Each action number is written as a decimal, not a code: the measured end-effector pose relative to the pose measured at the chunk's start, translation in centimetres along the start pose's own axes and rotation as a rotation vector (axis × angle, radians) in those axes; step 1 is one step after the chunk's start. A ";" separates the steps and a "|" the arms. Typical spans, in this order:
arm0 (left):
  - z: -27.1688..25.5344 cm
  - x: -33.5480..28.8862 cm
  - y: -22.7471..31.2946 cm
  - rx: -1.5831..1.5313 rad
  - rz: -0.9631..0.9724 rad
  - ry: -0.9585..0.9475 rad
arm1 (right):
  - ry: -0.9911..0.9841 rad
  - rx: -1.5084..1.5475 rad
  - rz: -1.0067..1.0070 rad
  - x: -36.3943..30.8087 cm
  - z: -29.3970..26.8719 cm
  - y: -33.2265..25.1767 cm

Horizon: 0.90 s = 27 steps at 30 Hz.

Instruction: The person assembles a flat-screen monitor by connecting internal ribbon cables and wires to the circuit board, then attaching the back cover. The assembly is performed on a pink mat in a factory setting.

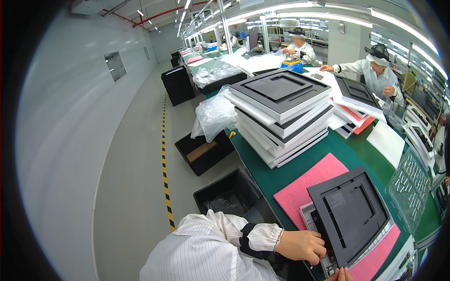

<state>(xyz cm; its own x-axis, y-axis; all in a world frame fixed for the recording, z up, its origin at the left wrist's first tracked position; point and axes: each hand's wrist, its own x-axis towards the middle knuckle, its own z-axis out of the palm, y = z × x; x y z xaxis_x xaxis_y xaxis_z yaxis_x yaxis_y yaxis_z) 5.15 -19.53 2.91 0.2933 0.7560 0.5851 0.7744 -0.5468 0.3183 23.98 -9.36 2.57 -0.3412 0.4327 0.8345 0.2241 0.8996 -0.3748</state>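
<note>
1. Watching from the head view, I find the dark panel (349,213) at lower right, lying askew over a pale frame (307,213), its left edge seemingly raised.
2. Frame rests on a pink foam sheet (309,182) on the green worktop (256,161).
3. Left hand (302,247): fingers curled at the gap along the panel's left edge. I cannot tell whether they grip anything; the fingertips are hidden.
4. Right hand (341,275): only fingertips show, touching the panel's near corner. Pinch or mere steadying, I cannot tell.
5. Step in hand, as I judge it: working inside the gap between panel and frame. Fitting or freeing, I cannot say.
6. Next move, I reckon, calls for the right hand steadying that corner while the left clears its fingers before any pressing down.
7. Stack of similar panels (281,117) stands beyond the foam.
</note>
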 end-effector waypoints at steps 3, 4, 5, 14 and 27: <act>-0.1 0.1 0.3 0.004 0.000 0.009 | 0.000 -0.014 -0.033 0.4 -0.1 -0.3; -0.3 0.1 0.4 0.006 0.001 0.010 | 0.002 -0.015 -0.029 0.4 -0.1 -0.3; -0.4 0.2 0.5 0.008 0.001 0.011 | 0.005 -0.017 -0.026 0.3 -0.1 -0.3; -0.3 0.1 0.6 0.006 -0.012 0.024 | 0.007 -0.013 -0.013 0.3 0.0 -0.4; 0.1 0.0 0.3 0.013 -0.009 0.010 | 0.017 -0.008 -0.004 0.0 0.2 -0.3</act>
<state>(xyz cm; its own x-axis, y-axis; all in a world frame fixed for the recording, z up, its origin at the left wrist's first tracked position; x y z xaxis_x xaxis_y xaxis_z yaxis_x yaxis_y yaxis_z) 5.45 -19.65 2.95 0.2810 0.7572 0.5897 0.7843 -0.5353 0.3135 23.71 -9.58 2.59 -0.3265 0.4280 0.8427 0.2304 0.9008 -0.3682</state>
